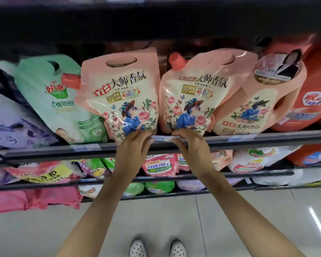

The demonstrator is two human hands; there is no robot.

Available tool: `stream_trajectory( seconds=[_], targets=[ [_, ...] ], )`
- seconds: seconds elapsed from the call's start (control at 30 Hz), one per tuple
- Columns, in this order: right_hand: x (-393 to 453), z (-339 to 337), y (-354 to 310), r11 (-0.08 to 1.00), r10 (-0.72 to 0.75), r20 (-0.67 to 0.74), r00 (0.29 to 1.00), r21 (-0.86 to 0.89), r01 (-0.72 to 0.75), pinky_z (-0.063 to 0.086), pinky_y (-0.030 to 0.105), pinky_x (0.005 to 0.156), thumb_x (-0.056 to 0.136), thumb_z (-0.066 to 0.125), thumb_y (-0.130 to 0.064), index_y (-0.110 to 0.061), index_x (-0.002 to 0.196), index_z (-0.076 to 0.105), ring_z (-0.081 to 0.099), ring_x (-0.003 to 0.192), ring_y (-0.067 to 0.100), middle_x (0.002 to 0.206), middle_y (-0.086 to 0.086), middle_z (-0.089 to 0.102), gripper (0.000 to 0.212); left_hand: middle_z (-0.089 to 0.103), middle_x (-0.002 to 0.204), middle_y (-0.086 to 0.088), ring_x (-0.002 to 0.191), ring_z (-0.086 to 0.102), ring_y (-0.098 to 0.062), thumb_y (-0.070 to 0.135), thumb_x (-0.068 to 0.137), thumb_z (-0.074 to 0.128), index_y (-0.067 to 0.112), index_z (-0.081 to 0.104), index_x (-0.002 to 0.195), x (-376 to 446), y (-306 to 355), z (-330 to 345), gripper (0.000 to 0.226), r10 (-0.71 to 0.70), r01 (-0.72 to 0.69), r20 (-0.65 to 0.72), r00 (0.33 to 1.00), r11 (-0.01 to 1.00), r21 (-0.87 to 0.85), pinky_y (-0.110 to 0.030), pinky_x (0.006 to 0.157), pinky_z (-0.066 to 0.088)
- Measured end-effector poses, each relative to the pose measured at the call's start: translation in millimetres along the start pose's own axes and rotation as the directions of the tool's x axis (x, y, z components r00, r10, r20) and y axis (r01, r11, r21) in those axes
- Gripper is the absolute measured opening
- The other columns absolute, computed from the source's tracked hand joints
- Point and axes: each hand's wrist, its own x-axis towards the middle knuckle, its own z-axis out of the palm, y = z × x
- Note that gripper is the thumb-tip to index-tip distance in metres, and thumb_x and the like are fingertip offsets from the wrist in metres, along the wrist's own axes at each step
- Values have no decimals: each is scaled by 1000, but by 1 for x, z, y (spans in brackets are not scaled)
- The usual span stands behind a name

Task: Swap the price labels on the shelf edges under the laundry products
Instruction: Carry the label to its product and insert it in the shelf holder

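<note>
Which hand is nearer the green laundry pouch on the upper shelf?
Left. The left hand pinches the white price label just right of the green laundry pouch; the right hand holds the label's far end.

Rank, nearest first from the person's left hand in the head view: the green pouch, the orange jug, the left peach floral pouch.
1. Left peach floral pouch, just above the left hand.
2. Green pouch, further left.
3. Orange jug, far right.
</note>
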Motion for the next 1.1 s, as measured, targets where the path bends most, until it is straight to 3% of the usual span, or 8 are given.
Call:
stream_trajectory(
  seconds=[0.3, 0.63, 0.83, 1.1],
  targets=[
    [-5, 6, 8, 999, -29, -91, 995, -33, 26, 55, 39, 62, 91, 66, -19, -18, 102, 67, 63, 88, 16, 97, -3, 68, 11, 66, 88, -5, 86, 58, -24, 19, 92, 65, 8, 64, 93, -9, -1, 20, 12, -35, 31, -111, 993, 999, -34, -25, 73, 41],
    [-7, 10, 9, 993, -72, -194, 978, -107, 52, 53, 33, 53, 90, 68, -19, -16, 100, 67, 62, 77, 15, 92, -3, 67, 10, 64, 83, -2, 84, 56, -22, 21, 90, 67, 7, 61, 82, -11, 0, 27, 18, -62, 49, -185, 981, 996, -71, -27, 70, 42],
    [-4, 9, 10, 991, -66, -194, 979, -130, 41, 50, 32, 50, 89, 69, -22, -19, 101, 67, 60, 69, 15, 87, -5, 68, 12, 65, 83, -1, 84, 55, -21, 23, 90, 67, 7, 62, 82, -11, 0, 29, 18, -87, 71, -189, 978, 993, -94, -27, 68, 43],
    [0, 0, 19, 987, -129, -126, 984, -116, 115, 54, 41, 53, 91, 66, -20, -19, 105, 66, 65, 73, 18, 91, -3, 69, 14, 63, 80, 2, 80, 52, -18, 29, 89, 69, 11, 63, 79, -8, 2, 32, 21, -68, 67, -219, 973, 998, -12, -24, 63, 39]
  ],
)
